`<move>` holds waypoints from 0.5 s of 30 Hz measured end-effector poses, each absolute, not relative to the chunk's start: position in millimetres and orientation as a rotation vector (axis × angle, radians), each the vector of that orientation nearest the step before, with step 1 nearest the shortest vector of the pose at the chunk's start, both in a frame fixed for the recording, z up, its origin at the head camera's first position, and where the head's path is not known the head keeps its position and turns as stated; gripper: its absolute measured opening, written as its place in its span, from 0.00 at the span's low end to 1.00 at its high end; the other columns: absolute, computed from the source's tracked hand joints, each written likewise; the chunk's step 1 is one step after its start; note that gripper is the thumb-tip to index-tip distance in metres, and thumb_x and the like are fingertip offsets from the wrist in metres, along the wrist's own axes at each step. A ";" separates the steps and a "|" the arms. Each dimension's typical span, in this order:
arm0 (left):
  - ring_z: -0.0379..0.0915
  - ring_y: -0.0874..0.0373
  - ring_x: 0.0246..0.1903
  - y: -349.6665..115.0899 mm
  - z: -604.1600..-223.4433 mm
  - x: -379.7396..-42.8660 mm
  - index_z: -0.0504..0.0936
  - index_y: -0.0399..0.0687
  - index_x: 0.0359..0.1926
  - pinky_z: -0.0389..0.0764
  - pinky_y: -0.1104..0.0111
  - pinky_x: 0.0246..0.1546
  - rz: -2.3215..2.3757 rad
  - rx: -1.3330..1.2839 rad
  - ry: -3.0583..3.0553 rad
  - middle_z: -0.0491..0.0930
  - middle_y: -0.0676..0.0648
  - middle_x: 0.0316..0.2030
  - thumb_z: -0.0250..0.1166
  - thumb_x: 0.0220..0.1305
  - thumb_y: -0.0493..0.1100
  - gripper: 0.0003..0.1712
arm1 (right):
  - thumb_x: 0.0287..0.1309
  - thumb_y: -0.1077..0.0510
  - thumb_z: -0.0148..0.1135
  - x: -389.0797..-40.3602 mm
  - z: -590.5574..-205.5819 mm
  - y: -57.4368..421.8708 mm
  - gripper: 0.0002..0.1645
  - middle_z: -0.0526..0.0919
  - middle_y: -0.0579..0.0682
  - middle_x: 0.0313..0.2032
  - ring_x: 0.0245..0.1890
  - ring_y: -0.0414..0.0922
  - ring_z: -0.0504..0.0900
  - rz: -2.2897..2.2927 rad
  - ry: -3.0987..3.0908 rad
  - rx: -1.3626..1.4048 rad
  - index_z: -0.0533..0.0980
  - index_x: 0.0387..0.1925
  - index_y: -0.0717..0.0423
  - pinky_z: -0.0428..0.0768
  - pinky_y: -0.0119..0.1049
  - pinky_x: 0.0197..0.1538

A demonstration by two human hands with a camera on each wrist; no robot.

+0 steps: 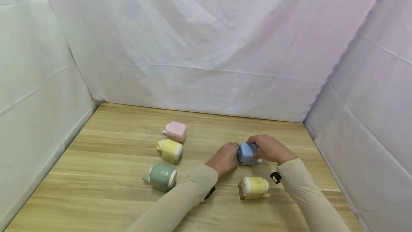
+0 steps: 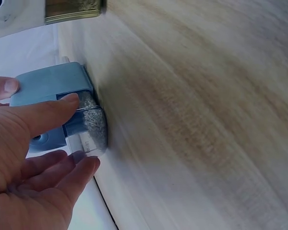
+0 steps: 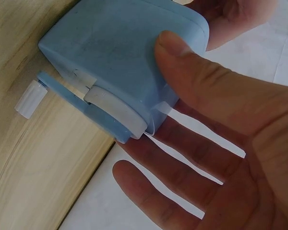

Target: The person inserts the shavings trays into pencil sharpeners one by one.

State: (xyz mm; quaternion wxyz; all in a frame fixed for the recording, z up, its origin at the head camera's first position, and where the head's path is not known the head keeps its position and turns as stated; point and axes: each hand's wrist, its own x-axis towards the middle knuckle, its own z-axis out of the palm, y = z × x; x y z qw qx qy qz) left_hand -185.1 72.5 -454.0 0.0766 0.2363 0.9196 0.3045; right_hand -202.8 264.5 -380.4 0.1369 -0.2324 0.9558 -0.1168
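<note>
A blue crank pencil sharpener [image 1: 247, 154] stands on the wooden table between both hands. My right hand [image 1: 268, 149] grips its body, the thumb on one side and fingers on the other. Beside that hand, the crank handle [image 3: 62, 91] with its white knob sticks out. From the opposite end my left hand [image 1: 225, 158] pinches the clear shavings drawer [image 2: 95, 127], thumb above and fingertips below. Grey shavings show inside the drawer, which juts out from the blue body. A yellow sharpener [image 1: 255, 188] lies nearer to me, below the blue one.
Left of my left hand, a pink sharpener [image 1: 177, 131], another yellow sharpener [image 1: 171, 150] and a green sharpener [image 1: 161, 176] form a rough column on the table [image 1: 106, 156]. White cloth walls [image 1: 199, 46] enclose the table at the back and both sides.
</note>
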 end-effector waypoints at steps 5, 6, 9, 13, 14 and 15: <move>0.84 0.51 0.55 75.8 -454.9 -185.5 0.80 0.36 0.63 0.86 0.64 0.57 0.919 0.712 2.759 0.85 0.40 0.54 0.76 0.67 0.35 0.25 | 0.55 0.66 0.81 -202.3 -378.3 263.4 0.26 0.89 0.57 0.53 0.49 0.51 0.87 -0.349 2.760 -0.662 0.85 0.57 0.59 0.87 0.48 0.49; 0.84 0.51 0.55 76.3 -454.6 -185.4 0.80 0.36 0.63 0.86 0.64 0.57 0.923 0.711 2.756 0.85 0.40 0.53 0.76 0.67 0.35 0.25 | 0.55 0.66 0.81 -202.1 -377.8 263.2 0.26 0.89 0.57 0.53 0.49 0.51 0.87 -0.350 2.759 -0.661 0.85 0.57 0.59 0.87 0.48 0.49; 0.84 0.50 0.55 77.4 -454.0 -185.4 0.80 0.35 0.63 0.86 0.64 0.56 0.929 0.715 2.754 0.85 0.39 0.53 0.75 0.67 0.34 0.26 | 0.55 0.66 0.81 -201.8 -376.8 262.8 0.26 0.90 0.57 0.52 0.48 0.51 0.87 -0.344 2.760 -0.659 0.85 0.56 0.59 0.87 0.48 0.49; 0.83 0.49 0.57 75.3 -454.2 -184.9 0.78 0.35 0.65 0.86 0.63 0.58 0.930 0.727 2.749 0.84 0.38 0.55 0.75 0.67 0.34 0.28 | 0.55 0.66 0.82 -201.7 -377.1 262.7 0.26 0.90 0.57 0.52 0.48 0.50 0.87 -0.329 2.764 -0.667 0.85 0.56 0.60 0.87 0.48 0.49; 0.82 0.48 0.59 73.9 -454.4 -184.8 0.78 0.34 0.66 0.85 0.63 0.59 0.923 0.732 2.752 0.84 0.38 0.57 0.76 0.67 0.35 0.29 | 0.55 0.65 0.82 -201.7 -377.4 262.8 0.26 0.90 0.57 0.52 0.48 0.50 0.87 -0.325 2.765 -0.667 0.85 0.56 0.60 0.87 0.48 0.49; 0.81 0.47 0.61 71.9 -454.7 -184.5 0.77 0.34 0.68 0.85 0.62 0.61 0.911 0.734 2.757 0.83 0.37 0.60 0.76 0.67 0.36 0.31 | 0.55 0.65 0.82 -201.6 -377.6 262.8 0.26 0.89 0.57 0.53 0.48 0.50 0.87 -0.320 2.766 -0.666 0.85 0.57 0.60 0.87 0.47 0.49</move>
